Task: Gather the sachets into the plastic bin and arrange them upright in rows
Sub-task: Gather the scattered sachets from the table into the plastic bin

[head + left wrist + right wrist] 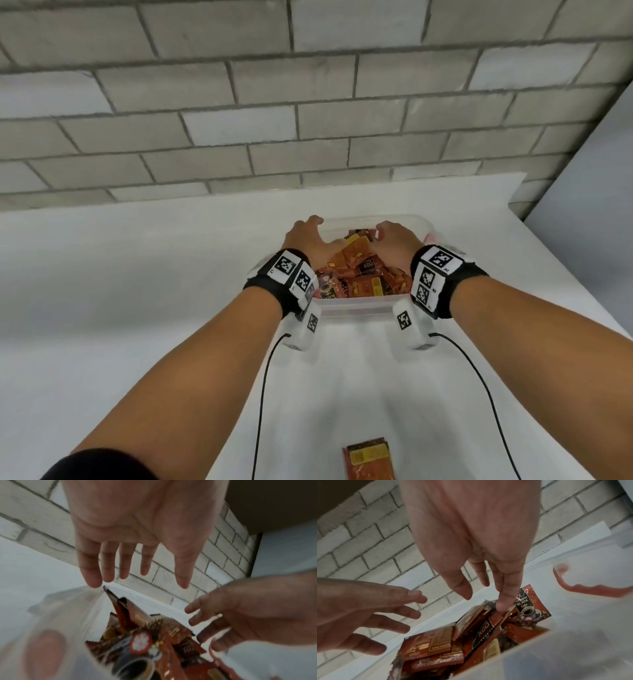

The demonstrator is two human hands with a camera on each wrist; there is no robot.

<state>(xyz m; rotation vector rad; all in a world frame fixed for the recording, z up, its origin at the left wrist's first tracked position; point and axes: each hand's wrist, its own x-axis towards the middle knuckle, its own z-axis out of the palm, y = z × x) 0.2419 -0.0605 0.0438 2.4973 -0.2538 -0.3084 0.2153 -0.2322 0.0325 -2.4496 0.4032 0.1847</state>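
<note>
Both hands were over the clear plastic bin (356,306): the left hand (306,237) hung open with spread fingers, and the right hand (394,241), fingers straight, touched the sachets (356,274) inside. One sachet (531,605) in the bin read "BLACK Coffee", another "D2X". A single sachet (369,459) lay on the table (137,291), well apart from the bin.

We see a white worktop (137,308) carrying a clear plastic bin (352,305) at its middle, toward twelve o'clock, and one loose sachet (368,460) lying flat at six o'clock.

Bright, even, soft light; faint shadows. Wrist views motion-blurred, defocused near edges; wide-angle bending.
</note>
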